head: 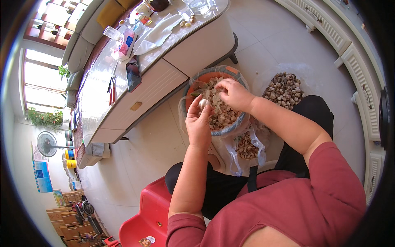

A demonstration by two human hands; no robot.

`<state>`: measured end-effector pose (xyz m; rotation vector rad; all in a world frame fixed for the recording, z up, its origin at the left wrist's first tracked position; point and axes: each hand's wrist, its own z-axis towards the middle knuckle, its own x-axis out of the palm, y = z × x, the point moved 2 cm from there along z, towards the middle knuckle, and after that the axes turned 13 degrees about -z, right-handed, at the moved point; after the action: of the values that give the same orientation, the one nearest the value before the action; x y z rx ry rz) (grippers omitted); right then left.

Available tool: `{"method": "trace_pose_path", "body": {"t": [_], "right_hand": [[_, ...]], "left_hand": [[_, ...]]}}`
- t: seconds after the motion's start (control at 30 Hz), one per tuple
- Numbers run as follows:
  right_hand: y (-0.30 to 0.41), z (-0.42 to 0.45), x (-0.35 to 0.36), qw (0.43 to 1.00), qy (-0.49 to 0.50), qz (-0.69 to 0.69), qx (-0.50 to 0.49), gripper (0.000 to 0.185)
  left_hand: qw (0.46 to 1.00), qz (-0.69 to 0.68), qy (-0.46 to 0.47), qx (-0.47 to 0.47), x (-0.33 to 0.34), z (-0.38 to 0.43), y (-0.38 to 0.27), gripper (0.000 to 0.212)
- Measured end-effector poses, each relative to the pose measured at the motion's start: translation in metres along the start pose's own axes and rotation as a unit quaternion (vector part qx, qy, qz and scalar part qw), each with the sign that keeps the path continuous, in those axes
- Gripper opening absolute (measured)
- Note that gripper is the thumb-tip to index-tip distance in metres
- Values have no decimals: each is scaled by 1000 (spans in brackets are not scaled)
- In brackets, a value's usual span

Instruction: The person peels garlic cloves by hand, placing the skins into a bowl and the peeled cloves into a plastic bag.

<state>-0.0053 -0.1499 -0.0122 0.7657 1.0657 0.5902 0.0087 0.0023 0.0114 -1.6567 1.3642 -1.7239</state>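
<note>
My left hand (199, 120) holds a whitish garlic bulb (203, 103) between thumb and fingers. Beside it, my right hand (230, 92) hangs with bent fingers over a lined basin (230, 131); whether it pinches anything cannot be told. Dry garlic skins (222, 115) fill much of the basin, whose inside is orange under a clear plastic bag. Right of the basin lies a heap of unpeeled garlic bulbs (283, 89) on clear plastic. Nearer my lap, an opened plastic bag (261, 148) holds loose garlic cloves (247, 146).
A long table (197, 40) with a phone (133, 74), red-handled scissors (112, 92), a tissue box (126, 44) and a cloth (157, 34) stands beyond the basin to the left. A red plastic chair (148, 213) is at my left, white cabinets (336, 34) at the right.
</note>
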Motion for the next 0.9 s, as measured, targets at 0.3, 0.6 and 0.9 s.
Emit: {"method": "trace_pose_path", "body": {"t": [0.3,0.6,0.9], "right_hand": [[23,-3,-3,962,162,214,49,28],[27,-3,-9,983,143,99,-65,31],[39,-7,-17,974,189,128,-8,32]], "left_hand": [[950,288,-7,123,0,1,-2,30],[840,473,54,262,3,-1,-8,30],[862,417,76,278,6,-5,-8,28]]}}
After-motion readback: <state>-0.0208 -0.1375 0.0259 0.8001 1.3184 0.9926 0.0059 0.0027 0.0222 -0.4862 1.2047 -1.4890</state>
